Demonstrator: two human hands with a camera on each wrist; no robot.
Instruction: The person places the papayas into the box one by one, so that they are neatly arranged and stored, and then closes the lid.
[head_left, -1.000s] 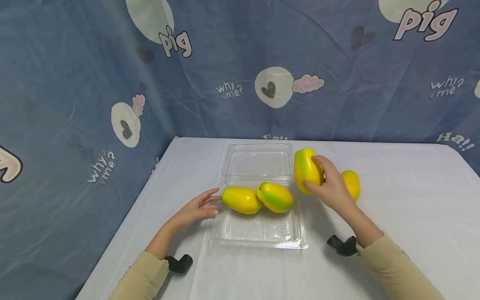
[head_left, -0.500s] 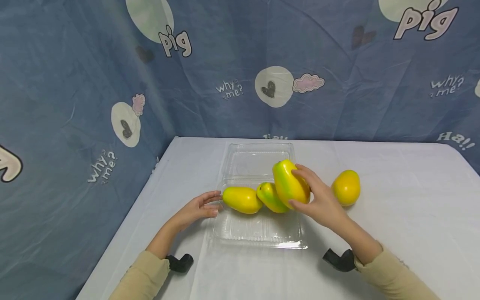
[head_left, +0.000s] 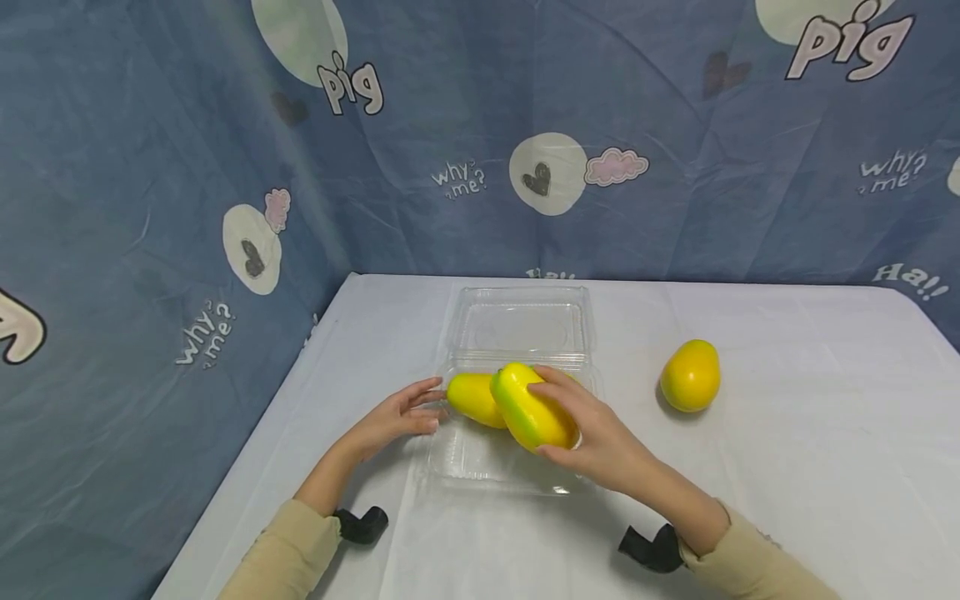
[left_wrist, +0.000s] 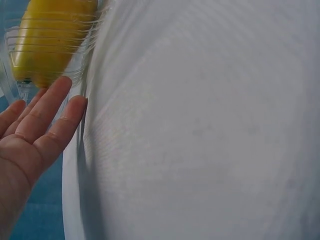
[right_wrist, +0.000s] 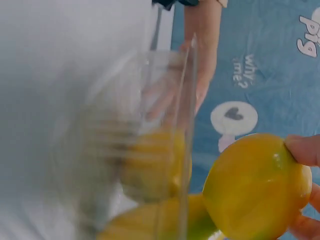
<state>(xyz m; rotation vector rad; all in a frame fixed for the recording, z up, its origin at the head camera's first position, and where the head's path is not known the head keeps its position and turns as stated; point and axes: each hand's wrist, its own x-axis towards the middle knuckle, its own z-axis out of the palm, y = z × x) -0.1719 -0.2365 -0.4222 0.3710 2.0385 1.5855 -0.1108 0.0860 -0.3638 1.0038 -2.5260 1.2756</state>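
My right hand (head_left: pixel 600 437) grips a yellow-green mango (head_left: pixel 531 408) above the clear plastic clamshell box (head_left: pixel 480 475). In the right wrist view the held mango (right_wrist: pixel 255 187) is pinched between thumb and fingers, beside the box wall (right_wrist: pixel 185 150). Inside the box lies a yellow mango (head_left: pixel 474 397); another mango (right_wrist: pixel 195 215) in there is mostly covered by the held one in the head view. At the box's left side my left hand (head_left: pixel 393 419) has its fingers extended, the tips at the wall. Through that wall the left wrist view shows a mango (left_wrist: pixel 55 37).
A single mango (head_left: pixel 691 376) rests on the white tablecloth (head_left: pixel 795 433) to the right. The box's lid (head_left: pixel 521 321) lies folded back behind its base. A blue printed curtain (head_left: pixel 420 225) hangs behind and to the left.
From right of the box, my right hand has carried its mango left and toward me, over the box. The left hand has stayed nearly still at the box's side.
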